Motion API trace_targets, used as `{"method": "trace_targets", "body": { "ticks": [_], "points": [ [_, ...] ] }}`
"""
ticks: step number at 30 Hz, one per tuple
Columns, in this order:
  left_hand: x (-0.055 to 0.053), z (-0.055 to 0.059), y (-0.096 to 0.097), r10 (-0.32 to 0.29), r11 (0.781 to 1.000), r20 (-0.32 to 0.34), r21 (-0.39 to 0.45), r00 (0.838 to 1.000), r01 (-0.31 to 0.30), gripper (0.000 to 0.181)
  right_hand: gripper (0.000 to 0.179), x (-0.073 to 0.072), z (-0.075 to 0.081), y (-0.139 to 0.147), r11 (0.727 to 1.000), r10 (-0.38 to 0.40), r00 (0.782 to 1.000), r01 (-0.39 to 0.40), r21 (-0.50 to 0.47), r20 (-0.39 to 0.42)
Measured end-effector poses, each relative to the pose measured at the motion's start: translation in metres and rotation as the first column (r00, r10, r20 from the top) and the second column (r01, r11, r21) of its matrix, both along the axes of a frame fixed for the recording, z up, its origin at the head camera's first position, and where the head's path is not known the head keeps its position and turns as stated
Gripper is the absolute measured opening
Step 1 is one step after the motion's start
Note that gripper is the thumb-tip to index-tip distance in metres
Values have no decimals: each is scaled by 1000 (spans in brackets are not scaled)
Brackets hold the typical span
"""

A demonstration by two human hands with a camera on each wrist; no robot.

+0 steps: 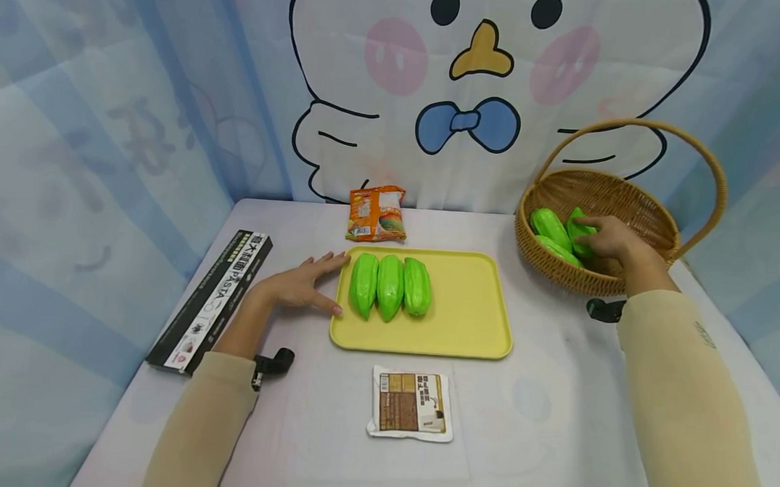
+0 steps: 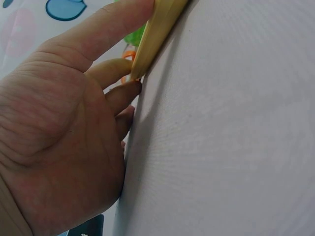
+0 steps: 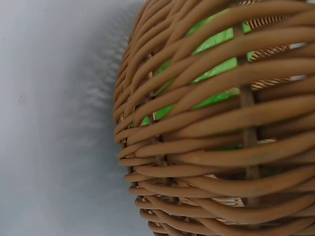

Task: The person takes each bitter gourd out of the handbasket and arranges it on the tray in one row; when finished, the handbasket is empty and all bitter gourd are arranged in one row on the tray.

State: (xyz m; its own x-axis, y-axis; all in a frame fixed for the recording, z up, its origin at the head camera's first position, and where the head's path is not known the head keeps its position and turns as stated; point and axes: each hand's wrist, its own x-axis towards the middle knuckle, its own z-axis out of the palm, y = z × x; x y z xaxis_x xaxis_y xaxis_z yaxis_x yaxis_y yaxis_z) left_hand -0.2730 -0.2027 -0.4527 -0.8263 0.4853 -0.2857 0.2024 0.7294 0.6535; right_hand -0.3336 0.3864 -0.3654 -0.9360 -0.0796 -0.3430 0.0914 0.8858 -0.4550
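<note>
Inside the wicker basket (image 1: pixel 568 277), my right hand (image 1: pixel 615 242) holds a tilted green ridged toy gourd (image 1: pixel 579 228); its thumb is hidden. Beside that gourd lie more of the same kind, such as a green gourd (image 1: pixel 549 227). The right wrist view shows the basket's woven wall (image 3: pixel 211 132) with green behind the gaps, and no hand. At the left edge of the yellow tray (image 1: pixel 469 305), my left hand (image 1: pixel 300 283) rests with fingers spread, thumb and fingertips touching the rim. Three green gourds (image 1: pixel 390 287) lie side by side on the tray's left half.
An orange snack packet (image 1: pixel 376 214) lies behind the tray. A black and white pasta box (image 1: pixel 211 301) is left of my left hand. In front of the tray is a white and brown packet (image 1: pixel 412 403). The basket's tall handle (image 1: pixel 719 185) arches above its rim.
</note>
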Motion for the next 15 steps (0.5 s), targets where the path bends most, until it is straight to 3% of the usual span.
{"method": "trace_targets", "body": {
  "ticks": [6,15],
  "points": [
    [0,0,0,5,1000,-3,-4,1000,-5,116,69,1,7,-1,999,-39,997,37,-25,-70],
    [0,1,1,9,1000,14,-2,1000,-9,116,69,5,12,-4,999,-50,992,49,-10,-112]
  ]
}}
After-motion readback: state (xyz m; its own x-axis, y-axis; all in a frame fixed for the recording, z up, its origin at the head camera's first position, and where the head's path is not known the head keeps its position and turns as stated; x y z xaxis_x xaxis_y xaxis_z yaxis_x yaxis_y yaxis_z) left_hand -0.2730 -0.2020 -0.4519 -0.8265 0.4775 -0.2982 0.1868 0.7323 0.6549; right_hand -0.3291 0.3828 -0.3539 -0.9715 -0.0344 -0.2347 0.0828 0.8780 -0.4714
